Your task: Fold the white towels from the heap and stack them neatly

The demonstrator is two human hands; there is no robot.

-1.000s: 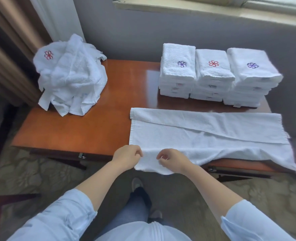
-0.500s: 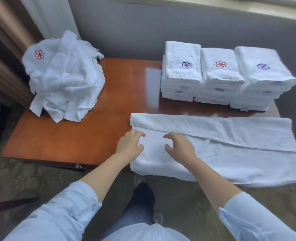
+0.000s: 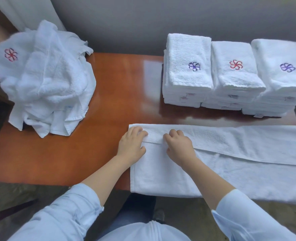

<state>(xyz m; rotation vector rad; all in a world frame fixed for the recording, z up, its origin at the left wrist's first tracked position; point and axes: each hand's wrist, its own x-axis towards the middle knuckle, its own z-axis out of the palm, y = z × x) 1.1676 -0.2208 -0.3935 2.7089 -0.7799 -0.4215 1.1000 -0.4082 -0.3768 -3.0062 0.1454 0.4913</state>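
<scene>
I see a glossy reddish wood worktop (image 3: 119,94) throwing back light. The spread towel (image 3: 239,178), heap (image 3: 46,79) and stacks (image 3: 235,80) are matt, nubbly white terry cloth with stitched thread emblems (image 3: 194,66).

Left grip (image 3: 132,145), right grip (image 3: 178,145), palm-down

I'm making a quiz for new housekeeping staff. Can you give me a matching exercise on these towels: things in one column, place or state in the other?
Things:
1. heap
2. middle stack
3. flat towel
4. right stack

Descriptions:
A. spread out at the near edge, partly folded
B. crumpled, at the left
C. folded, red emblem on top
D. folded, purple emblem on top

Pairs: 1-B, 2-C, 3-A, 4-D
</scene>
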